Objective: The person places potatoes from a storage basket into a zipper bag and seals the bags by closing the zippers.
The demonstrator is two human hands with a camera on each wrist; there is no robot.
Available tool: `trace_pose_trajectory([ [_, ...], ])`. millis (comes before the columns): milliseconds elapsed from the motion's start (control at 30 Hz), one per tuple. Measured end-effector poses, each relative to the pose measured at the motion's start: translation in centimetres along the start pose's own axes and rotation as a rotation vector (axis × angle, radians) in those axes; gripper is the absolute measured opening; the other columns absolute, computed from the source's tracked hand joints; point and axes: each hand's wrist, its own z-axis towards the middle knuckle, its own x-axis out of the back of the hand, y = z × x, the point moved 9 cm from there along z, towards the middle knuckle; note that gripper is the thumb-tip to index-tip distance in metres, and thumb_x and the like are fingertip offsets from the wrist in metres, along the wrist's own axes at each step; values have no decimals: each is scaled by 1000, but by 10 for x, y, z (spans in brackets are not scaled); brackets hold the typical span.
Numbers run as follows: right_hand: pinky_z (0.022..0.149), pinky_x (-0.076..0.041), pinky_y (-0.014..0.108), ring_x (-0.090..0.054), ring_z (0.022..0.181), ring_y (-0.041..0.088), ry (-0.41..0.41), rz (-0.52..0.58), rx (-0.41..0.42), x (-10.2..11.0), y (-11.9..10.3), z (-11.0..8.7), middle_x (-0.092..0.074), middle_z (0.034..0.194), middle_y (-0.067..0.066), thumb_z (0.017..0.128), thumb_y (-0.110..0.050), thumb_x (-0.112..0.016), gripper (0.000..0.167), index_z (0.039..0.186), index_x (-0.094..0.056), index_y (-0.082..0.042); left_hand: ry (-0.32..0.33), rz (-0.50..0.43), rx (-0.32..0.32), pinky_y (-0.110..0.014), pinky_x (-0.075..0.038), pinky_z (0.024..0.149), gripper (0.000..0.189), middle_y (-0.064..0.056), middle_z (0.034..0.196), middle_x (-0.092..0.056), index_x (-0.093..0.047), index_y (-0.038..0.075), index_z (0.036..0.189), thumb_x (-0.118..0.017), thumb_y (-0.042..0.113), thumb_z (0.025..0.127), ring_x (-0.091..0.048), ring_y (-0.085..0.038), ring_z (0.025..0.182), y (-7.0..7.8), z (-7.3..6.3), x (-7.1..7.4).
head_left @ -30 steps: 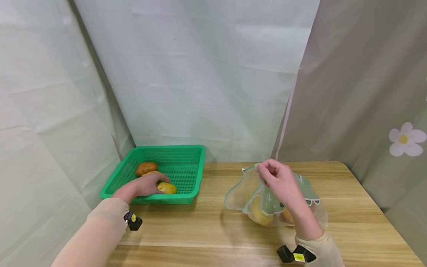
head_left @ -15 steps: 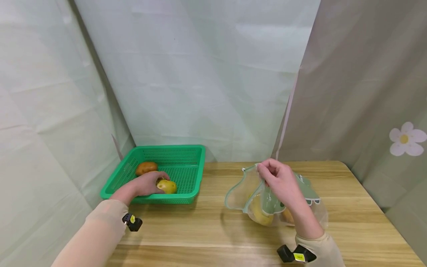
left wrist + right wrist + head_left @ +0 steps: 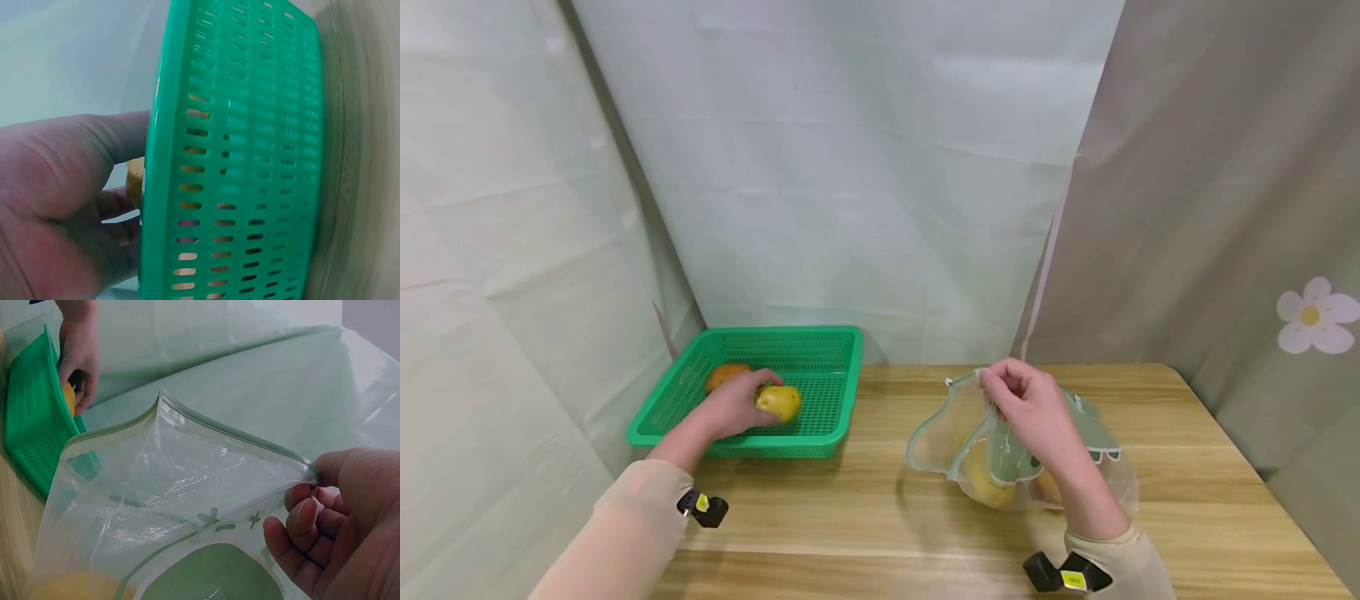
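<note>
My left hand [image 3: 739,406] grips a yellow potato [image 3: 781,403] inside the green plastic basket [image 3: 823,448]. Behind that hand lies a browner potato [image 3: 724,375], partly covered by it. In the left wrist view the basket wall hides most of the held potato [image 3: 134,181]. My right hand [image 3: 1028,406] pinches the zip edge of a clear zip bag [image 3: 936,437] with a green print. The bag's mouth gapes toward the left, and a potato [image 3: 985,479] shows through its side. Another brownish item in the bag is mostly behind my right wrist.
The basket and the bag stand apart on a wooden table [image 3: 865,517]. Pale curtains [image 3: 880,183] hang close behind and to the left. A darker curtain [image 3: 1180,208] with a flower print borders the right side.
My left hand has closed round the yellow potato and lifted it slightly up and to the right, still within the basket. The right hand and the bag have barely moved.
</note>
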Motion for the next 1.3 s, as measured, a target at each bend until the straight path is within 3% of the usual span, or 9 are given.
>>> trace_pose_trajectory([
  [367, 59, -47, 31, -55, 64, 21, 0, -1, 11, 2, -1, -1, -60, 72, 7, 112, -28, -69, 28, 98, -69, -3, 104, -61, 79, -43, -53, 76, 62, -22, 124, -68, -64, 0, 144, -91, 22, 93, -62, -29, 94, 5, -2, 2],
  [700, 60, -47, 30, -56, 64, 22, 2, -6, 8, 2, 0, -2, -60, 73, 7, 112, -28, -69, 27, 98, -70, -5, 238, -145, 49, -47, -53, 86, 63, -24, 139, -65, -62, 1, 148, -90, 20, 95, -63, -35, 110, 31, -7, 7],
  [967, 61, -48, 30, -56, 64, 21, 6, 0, 4, 3, -2, -2, -59, 72, 7, 111, -31, -71, 29, 96, -70, -7, 289, -195, 27, -44, -51, 84, 62, -19, 137, -65, -63, 6, 150, -90, 23, 96, -61, -32, 109, 57, -8, 8],
  [1300, 59, -47, 30, -55, 64, 20, 0, 11, 8, 3, -2, -3, -59, 72, 7, 112, -29, -70, 30, 96, -69, -4, 326, -269, 12, -50, -54, 93, 63, -16, 144, -61, -63, 12, 150, -91, 22, 95, -60, -32, 118, 90, -8, 0],
])
